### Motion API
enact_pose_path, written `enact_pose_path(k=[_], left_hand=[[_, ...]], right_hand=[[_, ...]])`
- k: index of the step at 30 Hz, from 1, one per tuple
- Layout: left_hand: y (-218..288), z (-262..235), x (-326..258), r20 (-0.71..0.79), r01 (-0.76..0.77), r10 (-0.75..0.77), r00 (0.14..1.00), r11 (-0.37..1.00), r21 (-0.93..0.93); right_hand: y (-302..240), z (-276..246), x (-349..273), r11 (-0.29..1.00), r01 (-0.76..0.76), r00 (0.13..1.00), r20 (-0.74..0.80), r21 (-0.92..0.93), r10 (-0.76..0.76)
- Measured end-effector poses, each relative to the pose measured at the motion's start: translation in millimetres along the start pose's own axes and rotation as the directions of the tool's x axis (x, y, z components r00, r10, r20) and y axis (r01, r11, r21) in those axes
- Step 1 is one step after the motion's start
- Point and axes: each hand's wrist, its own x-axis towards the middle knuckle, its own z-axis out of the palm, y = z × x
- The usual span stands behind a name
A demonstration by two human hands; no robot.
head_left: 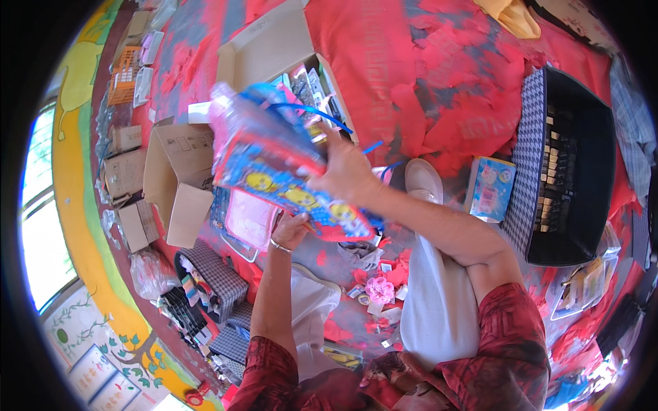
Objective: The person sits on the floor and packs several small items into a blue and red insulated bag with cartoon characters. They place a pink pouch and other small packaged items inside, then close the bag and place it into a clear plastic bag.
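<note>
A blue bag (288,194) with yellow cartoon figures, red edging and loose blue straps is tilted in front of me, slightly blurred. My right hand (346,168) grips its upper side, fingers curled over the edge. My left hand (291,229), a bracelet at its wrist, closes on the lower edge; some of its fingers are hidden. Pink, shiny plastic-wrapped stuff (229,123) shows at the bag's far left end. Just beneath the bag lies a pink padded pouch (250,220). Behind it, an open cardboard box (264,51) holds small packaged items.
An opened carton (179,154) stands at left beside smaller boxes (125,171) and an orange basket (123,74). At right are a black-lined houndstooth bin (572,226) and a blue box (491,188). A pink flower (380,290) lies between my legs on the torn red floor covering (452,89).
</note>
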Motion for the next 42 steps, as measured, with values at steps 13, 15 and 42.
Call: enact_pose_path(k=[13,15,42], left_hand=[[28,17,63,-0.273,-0.059,0.071,0.959,0.997,0.051],[26,23,68,-0.177,-0.054,0.052,0.983,0.999,-0.008],[60,102,110,0.466,-0.502,0.418,0.78,-0.028,0.864]], right_hand=[[115,-48,40,0.314,-0.723,0.665,0.497,0.615,0.558],[114,-49,41,0.343,-0.725,0.673,0.508,0.598,0.537],[5,-204,13,0.927,-0.111,0.979,0.2,0.357,0.04]])
